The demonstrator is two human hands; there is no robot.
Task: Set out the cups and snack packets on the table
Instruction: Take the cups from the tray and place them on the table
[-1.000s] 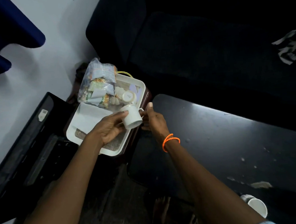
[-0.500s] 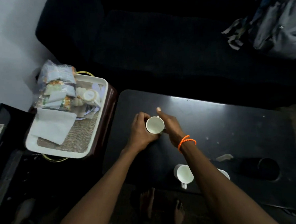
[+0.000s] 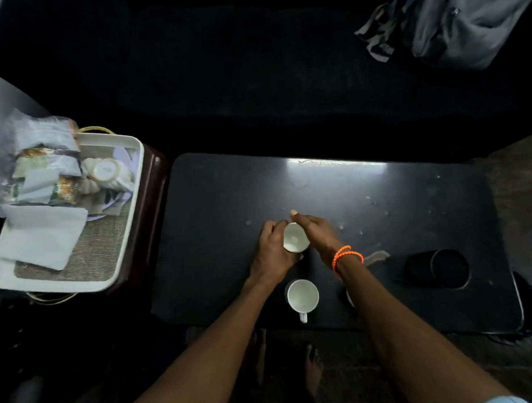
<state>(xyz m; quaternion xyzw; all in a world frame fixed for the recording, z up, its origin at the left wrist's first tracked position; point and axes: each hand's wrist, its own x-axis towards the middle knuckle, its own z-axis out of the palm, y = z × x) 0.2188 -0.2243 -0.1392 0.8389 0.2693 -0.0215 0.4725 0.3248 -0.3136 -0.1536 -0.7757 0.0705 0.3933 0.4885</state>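
Both hands hold one white cup [image 3: 295, 238] upright over the middle of the black table [image 3: 382, 201]. My left hand [image 3: 272, 253] wraps its left side; my right hand [image 3: 317, 234], with an orange bracelet, grips its right side. A second white cup [image 3: 303, 296] stands near the table's front edge, handle toward me. A sliver of a third white cup [image 3: 350, 298] shows beside my right forearm. Snack packets in a clear bag [image 3: 41, 163] lie at the far end of a white tray [image 3: 130, 214] on the left.
The tray sits on a dark red stand [image 3: 154, 207] and also holds a folded white cloth [image 3: 41, 237] and a small round jar [image 3: 105, 169]. A black cup [image 3: 441, 269] lies on its side at the table's right. A dark sofa with a grey bag [image 3: 464, 18] is behind.
The cup was carried from above the tray over to the table and has now come lower toward the tabletop. My view has swung right, away from the tray.
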